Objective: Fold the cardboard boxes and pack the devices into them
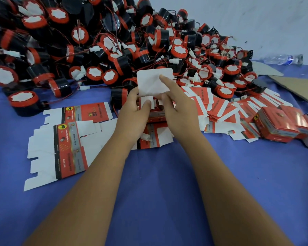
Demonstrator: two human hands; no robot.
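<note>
At the centre of the blue surface (158, 183), just in front of the heap of black-and-red devices (114, 50), a partly folded box (154, 110) is held between both hands, its white top flap (154, 80) standing upright and open. The left hand (133, 110) grips the box's near left side, thumb pressed on a small white side flap; the right hand (180, 110) holds the right side with fingers curled, its index finger (167, 82) extended and touching the inner face of the top flap. Step in hand, by judgement: closing the box, side flaps going in before the lid. Whether a device already sits inside cannot be told. The next move likely calls for pushing the top flap down and tucking its tab without creasing the thin card.

Left of the box lie flat unfolded box blanks (60, 144); right of it, a spread of further blanks (220, 110) and, beyond them, finished boxes (277, 125). Far right of the heap lie a plastic bottle (281, 59) and a brown cardboard sheet (299, 87). Loose red wires and white connectors trail from the heap towards the box and could snag the flap.
</note>
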